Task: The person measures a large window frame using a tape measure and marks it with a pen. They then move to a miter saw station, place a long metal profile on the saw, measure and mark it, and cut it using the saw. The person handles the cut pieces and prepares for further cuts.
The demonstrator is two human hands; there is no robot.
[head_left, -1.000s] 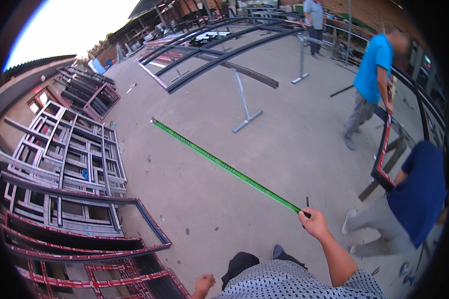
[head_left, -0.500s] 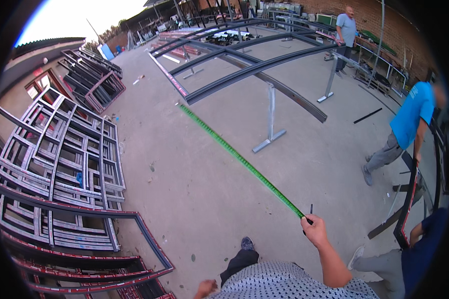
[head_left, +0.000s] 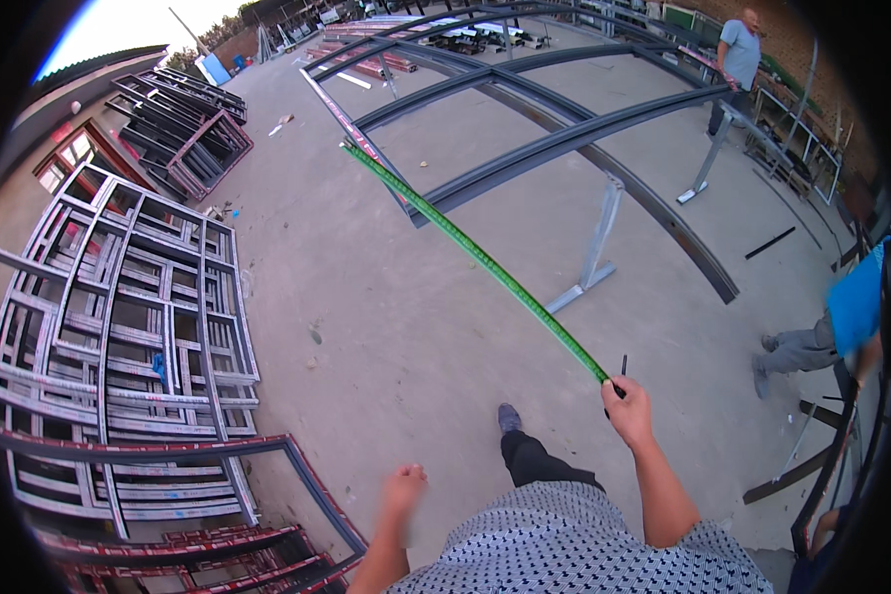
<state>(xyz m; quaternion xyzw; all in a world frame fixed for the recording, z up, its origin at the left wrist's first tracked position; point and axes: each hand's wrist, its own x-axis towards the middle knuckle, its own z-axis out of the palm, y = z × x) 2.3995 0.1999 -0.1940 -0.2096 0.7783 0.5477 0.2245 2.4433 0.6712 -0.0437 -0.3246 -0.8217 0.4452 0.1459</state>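
We see the green tape measure (head_left: 475, 255) stretched out in the air from the right hand (head_left: 629, 408) up and left toward the long curved metal beams (head_left: 554, 144) resting on grey stands (head_left: 594, 259). Our right grip is closed around the near end of the tape, with a thin dark pencil (head_left: 623, 366) sticking up beside the fingers. The left hand (head_left: 403, 492) hangs blurred near the lower edge, holding nothing; whether its fingers are spread or curled we cannot tell. We spot no packages, labels or signs.

Against the earlier frame, the far end of the tape now reaches the beams, and the view has swung left and nearer to the stacked window frames (head_left: 119, 327). A person in blue (head_left: 841, 322) is cut off at the right rim, and another stands far back (head_left: 738, 59).
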